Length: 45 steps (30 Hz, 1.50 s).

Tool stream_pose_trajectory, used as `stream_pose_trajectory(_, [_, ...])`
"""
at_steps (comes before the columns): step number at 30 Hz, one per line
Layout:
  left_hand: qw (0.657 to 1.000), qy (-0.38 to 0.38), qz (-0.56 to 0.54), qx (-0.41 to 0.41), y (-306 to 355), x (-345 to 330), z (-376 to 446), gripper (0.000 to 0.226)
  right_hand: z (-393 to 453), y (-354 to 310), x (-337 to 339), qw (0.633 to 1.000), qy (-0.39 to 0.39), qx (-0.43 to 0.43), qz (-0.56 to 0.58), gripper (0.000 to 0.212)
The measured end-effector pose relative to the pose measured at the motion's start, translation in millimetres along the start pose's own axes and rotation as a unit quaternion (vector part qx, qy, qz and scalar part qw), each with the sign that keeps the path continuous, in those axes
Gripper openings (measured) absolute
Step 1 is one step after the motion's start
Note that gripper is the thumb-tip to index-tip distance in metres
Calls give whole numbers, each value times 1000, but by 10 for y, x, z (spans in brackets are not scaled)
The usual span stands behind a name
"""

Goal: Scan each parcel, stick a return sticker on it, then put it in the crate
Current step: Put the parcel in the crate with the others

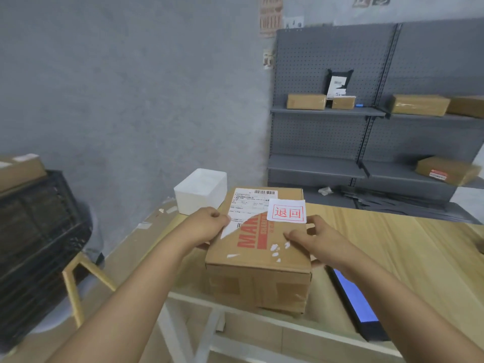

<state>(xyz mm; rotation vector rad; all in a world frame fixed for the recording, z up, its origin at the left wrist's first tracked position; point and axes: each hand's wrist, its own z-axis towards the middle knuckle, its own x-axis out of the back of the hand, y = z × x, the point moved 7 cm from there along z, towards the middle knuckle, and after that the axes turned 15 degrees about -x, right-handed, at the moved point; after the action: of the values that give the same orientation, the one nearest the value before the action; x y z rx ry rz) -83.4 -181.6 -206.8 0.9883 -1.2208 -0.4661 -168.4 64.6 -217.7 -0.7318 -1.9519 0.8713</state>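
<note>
- cardboard parcel sits mid-frame, held up over the near edge of the wooden bench
- left hand grips its left top edge, fingers curled onto the torn shipping label
- right hand holds the right side, fingers curled over the top, thumb underneath
- white return sticker with red characters is stuck on top, upper right corner
- black crate at far left of frame, well apart from the parcel
- white foam box just behind the parcel
- dark scanner screen glowing blue at lower right
</note>
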Motion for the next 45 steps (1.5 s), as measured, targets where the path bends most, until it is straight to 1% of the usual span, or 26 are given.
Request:
stream_pose_trajectory(3, [999,39,-11,-12,-175,459,-107,18,-100,-362,-349,999,-1,30,-13,55])
stream_pose_trajectory(6, [997,78,-19,-5,-504,1068,-327,14,-213,-758,-917,998,-16,64,-23,56])
stream_pose_trajectory(8, [994,107,-27,7,-775,1540,-524,13,-301,-1024,-1400,996,-31,82,-32,57])
stream_pose_trajectory(12, [986,158,-26,34,-1356,2518,-963,22,-476,-1575,-2484,989,-80,115,-34,54])
stream_pose_trajectory(16, [974,216,-34,62,-1939,3412,-1381,25,-620,-2114,-3519,980,-135,144,-27,52])
stream_pose_trajectory(20, [956,274,-51,91,-2474,4140,-1688,26,-673,-2629,-4435,968,-182,169,-42,54])
stream_pose_trajectory(23, [939,321,-75,101,-2839,4604,-1808,27,-601,-3015,-5060,960,-199,190,-53,55])
stream_pose_trajectory(25, [925,354,-76,111,-3062,4901,-1836,26,-502,-3285,-5463,955,-207,205,-56,55])
stream_pose_trajectory(28, [906,399,-75,120,-3356,5361,-1770,22,-290,-3746,-6050,945,-223,233,-49,48])
stream_pose_trajectory(31, [887,439,-64,127,-3590,5855,-1617,30,-46,-4256,-6640,931,-248,261,-58,43])
stream_pose_trajectory(33, [876,460,-62,135,-3714,6181,-1500,32,106,-4610,-7004,921,-269,275,-65,38])
stream_pose_trajectory(37, [852,502,-53,137,-3953,6792,-1326,16,289,-5288,-7693,898,-310,298,-93,31])
stream_pose_trajectory(38, [844,514,-57,138,-4023,6930,-1301,15,318,-5438,-7859,893,-319,301,-97,30])
stream_pose_trajectory(40, [831,533,-69,147,-4182,7167,-1261,18,364,-5694,-8177,885,-330,310,-113,32])
stream_pose_trajectory(45, [810,559,-76,159,-4602,7704,-1067,27,516,-6231,-8890,873,-336,324,-139,31])
